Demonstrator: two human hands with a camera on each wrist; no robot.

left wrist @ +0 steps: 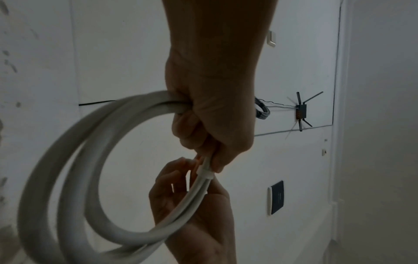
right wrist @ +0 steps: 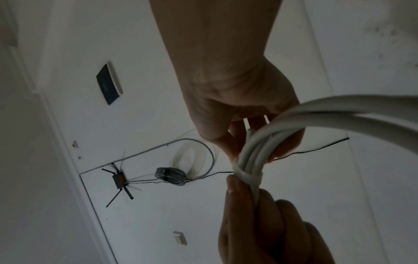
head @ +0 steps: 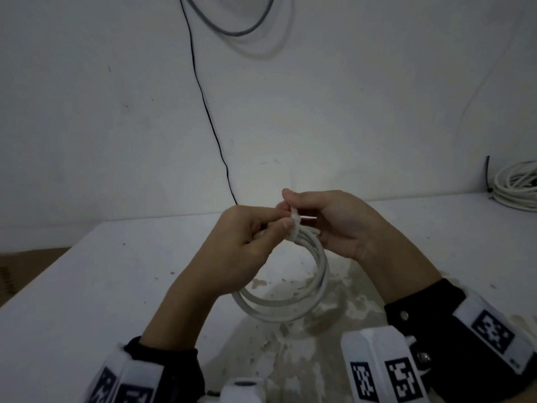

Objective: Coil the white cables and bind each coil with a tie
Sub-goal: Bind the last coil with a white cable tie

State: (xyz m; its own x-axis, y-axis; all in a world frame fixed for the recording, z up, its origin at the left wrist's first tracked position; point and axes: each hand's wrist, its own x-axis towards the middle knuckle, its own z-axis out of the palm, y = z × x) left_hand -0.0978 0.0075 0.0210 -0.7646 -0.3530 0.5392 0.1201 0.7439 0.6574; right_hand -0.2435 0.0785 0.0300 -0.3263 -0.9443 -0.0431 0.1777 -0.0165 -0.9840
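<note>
Head view: left hand (head: 247,245) grips the white cable coil (head: 290,303), right hand (head: 334,225) pinches its tie (head: 294,225). Below both hands, a stained white counter (head: 87,286); beyond them, a scuffed wall (head: 348,97).

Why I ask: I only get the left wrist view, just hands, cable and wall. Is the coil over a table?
Observer: Yes. In the head view the left hand and right hand hold the coil over a white table.
Operator: Any cables left?
Observer: Another white cable bundle lies at the table's far right.
Operator: Does the tie go right round?
Observer: In the right wrist view the tie wraps round all the strands.
</note>
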